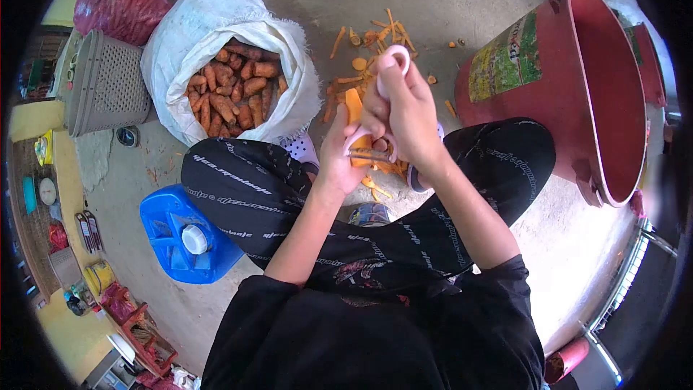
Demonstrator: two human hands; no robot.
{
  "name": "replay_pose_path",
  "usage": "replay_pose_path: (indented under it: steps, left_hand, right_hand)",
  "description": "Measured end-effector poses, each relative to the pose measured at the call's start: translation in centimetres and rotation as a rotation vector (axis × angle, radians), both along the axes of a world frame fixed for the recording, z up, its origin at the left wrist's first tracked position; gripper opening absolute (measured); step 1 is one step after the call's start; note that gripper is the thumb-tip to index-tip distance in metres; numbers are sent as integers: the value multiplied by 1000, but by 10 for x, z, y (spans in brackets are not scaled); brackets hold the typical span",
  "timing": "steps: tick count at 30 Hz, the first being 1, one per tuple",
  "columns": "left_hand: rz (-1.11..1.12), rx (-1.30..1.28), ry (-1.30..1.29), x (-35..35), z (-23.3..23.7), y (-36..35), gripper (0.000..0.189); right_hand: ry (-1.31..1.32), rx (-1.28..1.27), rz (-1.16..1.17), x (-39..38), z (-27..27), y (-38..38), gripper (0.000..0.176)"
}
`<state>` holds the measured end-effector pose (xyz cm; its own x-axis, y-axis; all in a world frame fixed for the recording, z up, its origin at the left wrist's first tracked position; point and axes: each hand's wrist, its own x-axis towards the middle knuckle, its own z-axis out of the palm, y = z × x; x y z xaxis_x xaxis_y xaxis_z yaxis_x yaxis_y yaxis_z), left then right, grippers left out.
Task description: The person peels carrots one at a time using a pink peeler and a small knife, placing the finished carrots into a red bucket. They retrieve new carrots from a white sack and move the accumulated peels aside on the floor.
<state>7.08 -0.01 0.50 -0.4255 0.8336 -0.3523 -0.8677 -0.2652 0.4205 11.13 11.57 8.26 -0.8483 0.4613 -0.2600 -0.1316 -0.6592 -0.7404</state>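
Note:
An orange peeled carrot is held by my left hand, whose fingers are closed round its lower part. My right hand grips the handle of a pink peeler, with the ring at the handle's end up by my thumb. The peeler's metal blade lies across the lower part of the carrot, just beside my left fingers. Peelings and cut ends are scattered on the floor beyond and under my hands.
A white sack of unpeeled carrots stands at the left. A large red tub is on the right. A blue jerrycan is beside my left knee. Grey crates and a red mesh sack are farther left.

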Motion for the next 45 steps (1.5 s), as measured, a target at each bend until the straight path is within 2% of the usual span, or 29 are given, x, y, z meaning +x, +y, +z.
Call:
replay_pose_path:
  steps: [5, 8, 10, 13, 18, 21, 22, 25, 26, 29, 32, 35, 38, 40, 43, 45]
  left_hand:
    - [42, -30, -54, 4, 12, 3, 44]
    - [18, -26, -67, 3, -3, 1, 31]
    - [34, -4, -51, 8, -1, 3, 33]
    - [37, -25, 21, 5, 6, 9, 35]
    - [49, -40, -5, -6, -9, 2, 40]
    - [11, -72, 24, -2, -2, 1, 42]
    - [-10, -80, 43, 0, 3, 0, 42]
    - [-73, 23, 13, -5, 13, 0, 43]
    - [-58, 27, -2, -6, 12, 0, 43]
    - [-7, 36, -61, -8, 8, -1, 41]
    - [45, 37, -123, -7, 1, 0, 38]
    - [77, 12, -106, -6, -6, -3, 36]
    - [68, -50, -82, -4, 2, -3, 32]
    - [86, -139, -127, -6, 4, -2, 32]
    - [36, -15, -44, -2, 10, -1, 30]
    - [12, 0, -90, 3, 5, -5, 29]
  right_hand:
    - [18, 5, 1, -1, -11, -6, 21]
    - [22, 48, -58, -10, -21, 10, 22]
    - [-30, 52, -109, -20, -21, 21, 22]
    - [-34, 47, -54, -35, -30, 33, 22]
    - [-67, -35, -54, -63, -47, 44, 20]
    - [-105, 79, -175, -75, -46, 52, 21]
    - [-102, 218, -195, -80, -58, 67, 23]
    - [-189, 344, -282, -87, -78, 101, 22]
    - [-219, 463, -264, -84, -78, 107, 22]
    - [-134, 427, -313, -71, -45, 91, 20]
    - [-12, 149, -222, -45, -9, 53, 21]
    - [32, 31, -68, -19, 4, 18, 22]
    - [11, -9, 0, -6, 6, -5, 25]
    - [18, 63, -15, -8, -8, -10, 25]
    - [2, 97, -52, -9, -18, -6, 23]
    - [-28, 161, -88, -13, -14, 11, 23]
